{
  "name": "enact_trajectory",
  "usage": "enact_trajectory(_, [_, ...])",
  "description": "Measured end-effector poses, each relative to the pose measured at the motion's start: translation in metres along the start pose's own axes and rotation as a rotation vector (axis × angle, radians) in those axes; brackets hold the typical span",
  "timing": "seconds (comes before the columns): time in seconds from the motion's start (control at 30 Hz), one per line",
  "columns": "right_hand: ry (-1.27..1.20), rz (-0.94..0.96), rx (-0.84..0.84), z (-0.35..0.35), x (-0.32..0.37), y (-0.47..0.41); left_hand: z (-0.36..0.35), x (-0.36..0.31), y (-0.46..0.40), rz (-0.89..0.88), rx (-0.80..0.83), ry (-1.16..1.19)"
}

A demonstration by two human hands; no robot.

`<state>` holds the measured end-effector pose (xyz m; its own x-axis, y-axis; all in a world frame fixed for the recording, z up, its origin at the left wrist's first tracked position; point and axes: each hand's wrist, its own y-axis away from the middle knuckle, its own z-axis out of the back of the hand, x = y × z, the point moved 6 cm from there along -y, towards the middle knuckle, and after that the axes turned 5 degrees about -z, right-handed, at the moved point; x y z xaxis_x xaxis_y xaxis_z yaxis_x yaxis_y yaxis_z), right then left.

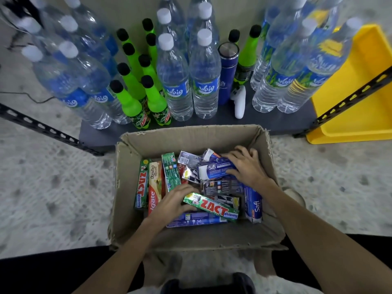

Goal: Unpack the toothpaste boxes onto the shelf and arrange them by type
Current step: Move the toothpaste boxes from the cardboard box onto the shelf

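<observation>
Two hands reach into an open carton (127, 166) on the floor, full of jumbled toothpaste boxes. The left hand (171, 205) has its fingers (186, 189) curled around a green Zact box (212, 206) lying across the pile. The right hand (247, 166) grasps a blue Safi box (214, 170) near the far wall. Just beyond the carton, a dark shelf (254, 122) carries water bottles (203, 81) and green soda bottles (154, 98); no toothpaste sits there.
</observation>
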<state>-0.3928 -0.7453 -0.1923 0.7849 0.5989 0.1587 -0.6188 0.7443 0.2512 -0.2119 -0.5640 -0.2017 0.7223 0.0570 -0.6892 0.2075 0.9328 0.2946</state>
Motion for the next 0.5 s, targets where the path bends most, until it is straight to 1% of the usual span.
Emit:
enact_trajectory(0.07, [0.028,0.004,0.046,0.000,-0.002,-0.006,0.006,0.006,0.005,0.031,-0.027,0.018])
enact_trajectory(0.17, [0.084,0.097,0.109,-0.003,-0.001,-0.006,0.017,0.013,0.013,0.064,-0.071,0.045])
enact_trajectory(0.23, [0.130,0.142,0.089,-0.004,-0.001,-0.003,0.023,0.018,0.020,0.082,-0.113,0.064])
enact_trajectory(0.37, [0.166,0.156,0.029,-0.003,0.001,-0.003,0.031,0.026,0.033,0.107,-0.171,0.077])
enact_trajectory(0.5, [0.047,0.131,-0.037,0.009,-0.001,0.000,0.044,0.021,0.040,0.104,-0.214,0.082])
